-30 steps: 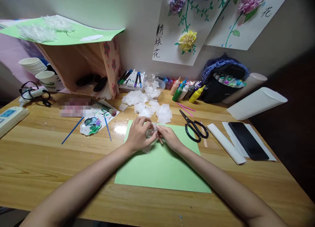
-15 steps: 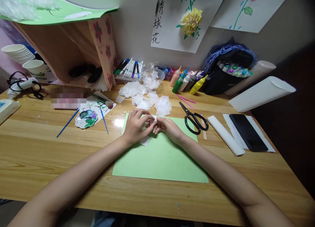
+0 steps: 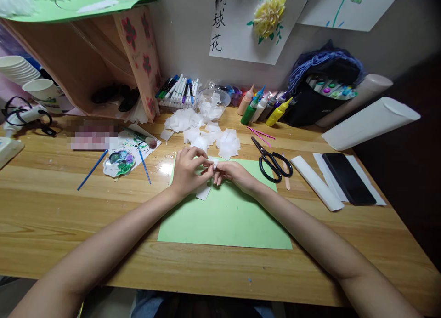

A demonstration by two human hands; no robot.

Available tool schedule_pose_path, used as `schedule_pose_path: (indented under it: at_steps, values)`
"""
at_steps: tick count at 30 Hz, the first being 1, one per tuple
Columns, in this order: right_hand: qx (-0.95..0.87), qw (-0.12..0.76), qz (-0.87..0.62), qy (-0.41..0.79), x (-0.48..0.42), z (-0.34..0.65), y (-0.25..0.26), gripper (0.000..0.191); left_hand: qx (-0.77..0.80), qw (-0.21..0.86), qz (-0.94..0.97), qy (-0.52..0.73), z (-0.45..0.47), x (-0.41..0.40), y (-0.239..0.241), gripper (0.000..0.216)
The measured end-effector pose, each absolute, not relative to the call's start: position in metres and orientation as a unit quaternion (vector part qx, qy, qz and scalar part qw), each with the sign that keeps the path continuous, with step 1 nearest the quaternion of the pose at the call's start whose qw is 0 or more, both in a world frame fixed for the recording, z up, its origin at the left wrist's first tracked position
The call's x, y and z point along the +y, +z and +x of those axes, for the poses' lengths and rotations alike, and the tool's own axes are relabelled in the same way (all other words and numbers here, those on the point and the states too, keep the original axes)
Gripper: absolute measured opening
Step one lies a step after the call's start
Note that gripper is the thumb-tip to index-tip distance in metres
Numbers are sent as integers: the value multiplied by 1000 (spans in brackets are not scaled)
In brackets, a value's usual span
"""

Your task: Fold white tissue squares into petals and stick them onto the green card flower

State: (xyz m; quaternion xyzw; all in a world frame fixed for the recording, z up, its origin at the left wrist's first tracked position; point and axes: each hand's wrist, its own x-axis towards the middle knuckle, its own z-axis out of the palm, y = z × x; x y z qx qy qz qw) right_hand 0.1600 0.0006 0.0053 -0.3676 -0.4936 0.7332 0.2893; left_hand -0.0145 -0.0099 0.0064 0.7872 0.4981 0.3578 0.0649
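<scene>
Hands meet over the far edge of the green paper sheet (image 3: pixel 227 217): left hand (image 3: pixel 188 171) & right hand (image 3: pixel 234 174) both pinch one white tissue square (image 3: pixel 214 163), fingers clenched on it from either side. Spare square (image 3: pixel 203 192) lies on the sheet by the left hand. Tissue pile (image 3: pixel 206 134) just beyond the sheet, scissors (image 3: pixel 274 161) to its right.
</scene>
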Motion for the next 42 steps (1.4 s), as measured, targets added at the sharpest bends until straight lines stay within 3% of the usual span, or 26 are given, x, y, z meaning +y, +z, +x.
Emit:
schedule_pose_path:
  at_steps: [7, 29, 42]
  values:
    - [-550, 276, -343, 710, 1, 166, 1, 22, 471, 83, 782, 399, -15, -9, 5, 9]
    - [-542, 304, -379, 686, 0, 163, -3, 29, 440, 68, 788, 426, -15, -7, 5, 10]
    - [-543, 400, -422, 606, -9, 154, -2, 29, 426, 103, 815, 378, -14, -9, 7, 18]
